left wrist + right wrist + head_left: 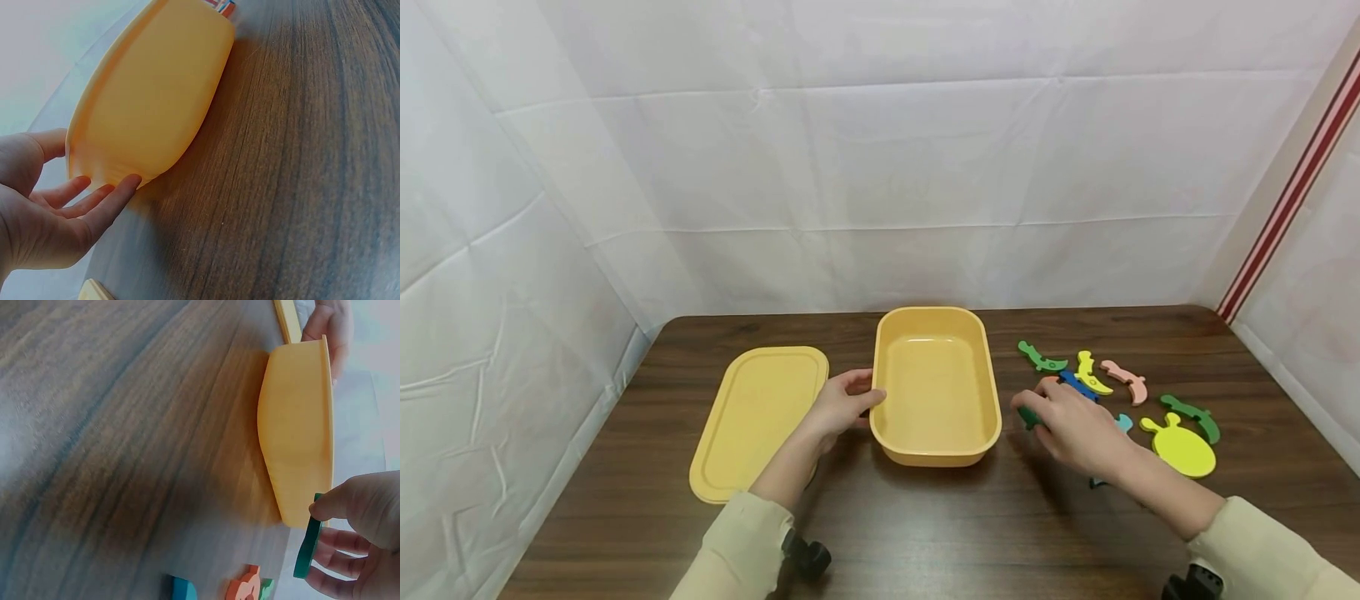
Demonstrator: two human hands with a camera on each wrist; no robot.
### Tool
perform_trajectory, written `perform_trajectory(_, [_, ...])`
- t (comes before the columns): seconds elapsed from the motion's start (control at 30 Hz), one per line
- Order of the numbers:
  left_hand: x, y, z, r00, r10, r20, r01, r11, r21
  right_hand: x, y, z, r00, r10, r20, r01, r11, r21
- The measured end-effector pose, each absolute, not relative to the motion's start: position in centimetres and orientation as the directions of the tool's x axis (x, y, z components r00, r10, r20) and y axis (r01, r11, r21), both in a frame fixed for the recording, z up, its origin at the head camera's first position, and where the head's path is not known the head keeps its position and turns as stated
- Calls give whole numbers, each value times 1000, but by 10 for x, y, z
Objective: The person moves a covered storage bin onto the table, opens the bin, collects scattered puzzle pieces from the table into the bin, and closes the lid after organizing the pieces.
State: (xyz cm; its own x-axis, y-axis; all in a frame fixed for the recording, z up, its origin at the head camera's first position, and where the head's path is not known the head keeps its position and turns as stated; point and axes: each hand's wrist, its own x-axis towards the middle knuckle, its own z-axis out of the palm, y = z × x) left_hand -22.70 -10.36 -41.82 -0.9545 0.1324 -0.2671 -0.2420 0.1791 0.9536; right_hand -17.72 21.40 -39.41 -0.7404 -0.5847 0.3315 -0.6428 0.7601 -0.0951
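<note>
Yellow tub [936, 458] braced, dark green piece [308, 547] pinched beside it.
Yellow lid [752, 429] flat on the left. Left hand [842, 404] loosely spread, thumb over the tub's rim, fingertips on the outer wall: light, even pressure should stop skid without tipping it. Right hand [1078, 425] has thumb and fingers nearly together on the thin dark green piece, just right of the tub. Grip firm enough that it can't twist; watch knuckles near the blue piece [1078, 386]; lime-yellow piece [1183, 451] lies farther right.
</note>
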Motion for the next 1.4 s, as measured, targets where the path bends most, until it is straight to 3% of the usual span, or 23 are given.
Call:
perform_trajectory(0.3, [-227, -104, -417, -953, 129, -275, -249, 190, 950, -186, 214, -388, -719, -594, 360, -652, 757, -52])
perform_trajectory(0.73, [-226, -104, -416, -953, 130, -273, -248, 180, 952, -196, 211, -373, -750, -588, 304, -627, 778, -44])
perform_trajectory(1.07, [-226, -104, -416, -952, 123, -280, -254, 191, 948, -205, 204, -368, -694, -636, 338, -679, 734, -13])
perform_trajectory(1.4, [-227, -104, -417, -953, 122, -278, -253, 182, 950, -209, 194, -362, -704, -643, 302, -679, 734, -19])
